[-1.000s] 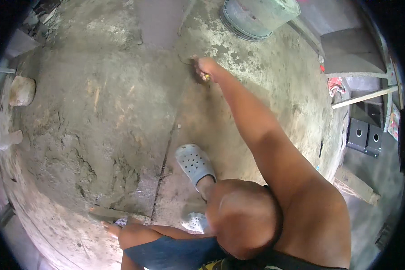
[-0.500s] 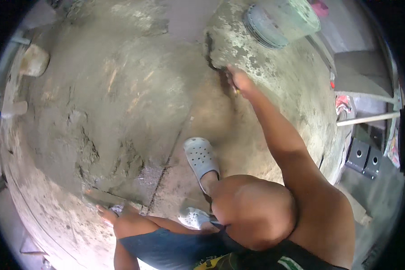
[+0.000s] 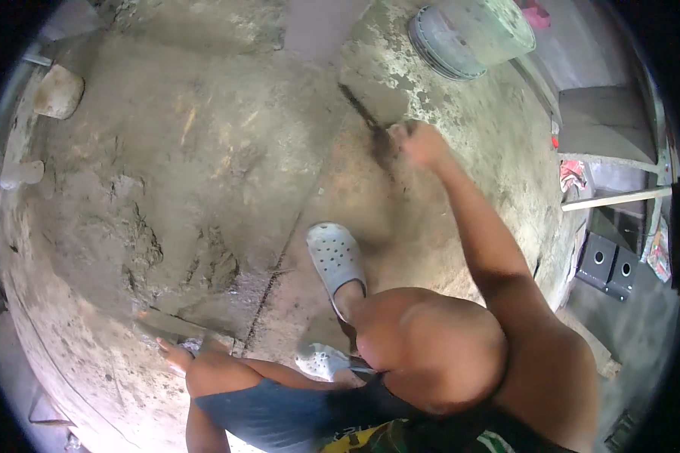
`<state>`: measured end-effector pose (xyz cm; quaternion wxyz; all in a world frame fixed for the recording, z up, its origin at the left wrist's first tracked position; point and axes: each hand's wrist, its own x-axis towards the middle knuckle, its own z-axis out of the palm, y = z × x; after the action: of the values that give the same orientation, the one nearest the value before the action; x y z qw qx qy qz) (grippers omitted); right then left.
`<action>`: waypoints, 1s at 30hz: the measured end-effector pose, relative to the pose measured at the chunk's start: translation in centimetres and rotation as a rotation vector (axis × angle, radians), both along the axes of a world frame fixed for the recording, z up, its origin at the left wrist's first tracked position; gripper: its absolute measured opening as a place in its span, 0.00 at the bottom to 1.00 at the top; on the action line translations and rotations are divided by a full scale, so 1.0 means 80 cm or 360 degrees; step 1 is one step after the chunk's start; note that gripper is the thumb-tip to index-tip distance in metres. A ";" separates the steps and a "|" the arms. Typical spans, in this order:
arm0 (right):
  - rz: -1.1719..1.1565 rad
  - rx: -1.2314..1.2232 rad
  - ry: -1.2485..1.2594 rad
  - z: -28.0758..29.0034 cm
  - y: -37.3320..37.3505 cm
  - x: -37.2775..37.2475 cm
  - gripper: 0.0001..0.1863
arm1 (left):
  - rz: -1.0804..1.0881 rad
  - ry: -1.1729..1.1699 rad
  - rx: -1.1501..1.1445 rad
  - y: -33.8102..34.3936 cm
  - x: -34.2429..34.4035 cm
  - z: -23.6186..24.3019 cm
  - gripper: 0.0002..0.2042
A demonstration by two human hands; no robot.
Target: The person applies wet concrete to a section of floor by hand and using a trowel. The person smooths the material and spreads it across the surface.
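Note:
My right hand (image 3: 419, 143) is closed around the handle of a trowel (image 3: 359, 104). Its long, dark blade shows nearly edge-on and points up and left, low over the floor at the edge of the grey wet cement (image 3: 227, 143). Motion blurs the hand and the handle. Beyond my left knee, at the lower left, my left hand (image 3: 175, 355) shows only in part, its fingers bent beside a flat, brown-edged board (image 3: 174, 325) and a small shiny piece; what it grips is hidden. Rough lumps of mortar (image 3: 143, 241) lie farther out from that board.
A translucent bucket (image 3: 476, 38) lies tipped at the far right. Two pale containers (image 3: 59, 92) (image 3: 23, 174) stand along the left edge. My feet in white perforated clogs (image 3: 334, 257) are on bare floor beside the cement. A wooden stick (image 3: 616, 198) and a black two-burner stove (image 3: 608, 264) are at the right.
My right hand has drawn slightly nearer and to the right. The trowel's blade has swung from almost upright in view to a slant. My left hand has hardly moved.

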<state>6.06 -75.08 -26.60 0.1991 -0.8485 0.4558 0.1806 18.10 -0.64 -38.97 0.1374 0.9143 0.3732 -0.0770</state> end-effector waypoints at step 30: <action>0.0596 -0.0134 -0.0001 0.017 0.065 0.152 0.29 | 0.0054 -0.0211 0.0083 0.053 0.010 -0.033 0.42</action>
<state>18.24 -69.87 -25.24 0.1264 -0.9261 0.2972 0.1950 18.90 3.56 -41.62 0.1391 0.9141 0.3807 -0.0043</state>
